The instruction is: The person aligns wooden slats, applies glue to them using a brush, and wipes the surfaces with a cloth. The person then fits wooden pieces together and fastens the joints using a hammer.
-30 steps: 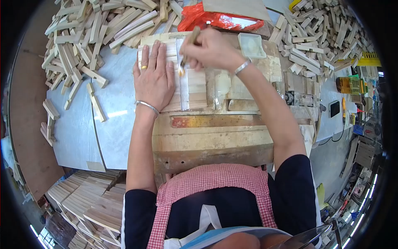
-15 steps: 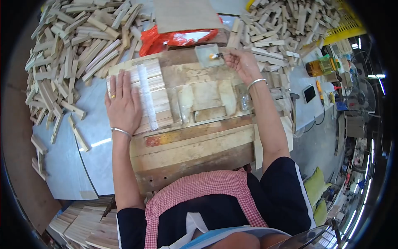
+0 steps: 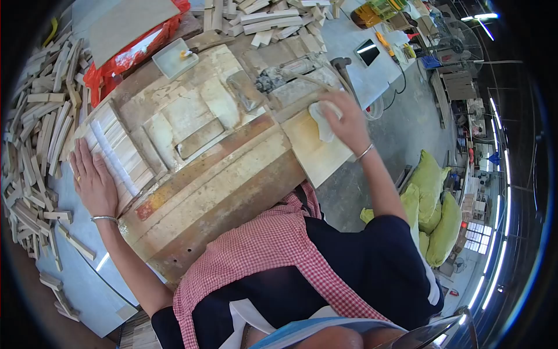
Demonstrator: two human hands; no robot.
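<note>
My left hand [image 3: 95, 183] lies with its fingers stretched out along the left edge of a row of pale wooden strips [image 3: 125, 136]. A whitish, shiny band [image 3: 114, 158] runs across those strips. At the right, my right hand [image 3: 349, 119] grips a crumpled white cloth [image 3: 322, 122] against a yellow-stained board [image 3: 308, 152]; the fingertips are partly hidden. A shallow white dish [image 3: 168, 68] stands at the back of the worktable, with a small brush [image 3: 186, 54] resting in it.
Loose wooden pieces [image 3: 49, 125] are heaped on the left, with more at the back. A hammer [image 3: 344, 72], a phone [image 3: 367, 52] and a jar of amber liquid [image 3: 366, 14] are at the right. Green sacks [image 3: 427, 186] stand beyond, on the floor.
My right hand has let go of the brush in the dish and moved right and nearer, onto the white cloth. The view has turned to the right. My left hand stays at the strips.
</note>
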